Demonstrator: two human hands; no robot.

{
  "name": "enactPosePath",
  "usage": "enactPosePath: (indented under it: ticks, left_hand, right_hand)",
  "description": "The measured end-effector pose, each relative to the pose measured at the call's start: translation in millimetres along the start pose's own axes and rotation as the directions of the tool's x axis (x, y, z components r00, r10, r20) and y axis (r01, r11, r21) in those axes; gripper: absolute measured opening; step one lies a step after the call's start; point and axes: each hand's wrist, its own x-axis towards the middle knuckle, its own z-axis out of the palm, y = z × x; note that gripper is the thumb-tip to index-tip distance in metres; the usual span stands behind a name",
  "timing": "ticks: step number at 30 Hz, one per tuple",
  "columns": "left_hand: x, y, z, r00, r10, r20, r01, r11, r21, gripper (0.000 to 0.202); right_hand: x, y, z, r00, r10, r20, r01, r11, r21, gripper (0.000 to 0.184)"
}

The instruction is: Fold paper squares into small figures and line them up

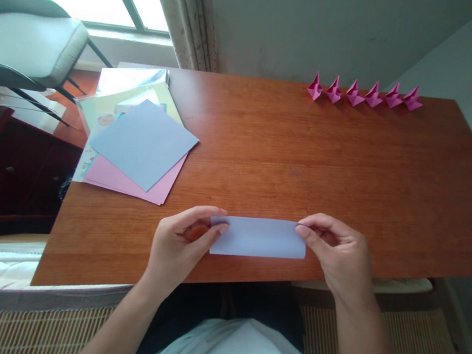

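A pale blue-white sheet of paper (259, 239), folded into a long rectangle, is held near the table's front edge. My left hand (184, 239) pinches its upper left corner between thumb and fingers. At the opposite end, my right hand (336, 251) grips the upper right corner the same way. The paper's long side runs left to right between the hands. Whether it rests on the wood or hovers just above it, I cannot tell.
Blue square paper (146, 144) lies over pink paper (162, 188) and printed packaging at the table's left. Several folded pink paper figures (355, 94) stand in a row along the back edge of the wooden table (260, 146). A chair (30, 40) stands beyond the left side.
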Motion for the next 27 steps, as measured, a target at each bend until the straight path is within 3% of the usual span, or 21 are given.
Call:
enactPosePath:
  ticks: [18,23,27]
  left_hand:
    - [-0.6,-1.7,-0.5,1.000,0.000,0.005,0.000,0.999,0.032,0.016]
    - [0.9,1.0,-0.4,1.000,-0.016,0.004,0.015,0.999,0.041,0.019]
    - [3.0,5.1,-1.4,1.000,-0.024,0.019,0.023,0.998,0.052,0.010]
  right_hand:
    - [1.5,-0.5,1.6,0.999,-0.027,0.018,0.026,1.000,0.014,0.005]
    - [3.1,1.0,-0.8,0.999,-0.034,0.030,0.035,0.999,-0.034,0.005]
    - [5.0,-0.1,-4.5,0.994,-0.089,0.069,0.096,0.990,-0.105,0.005]
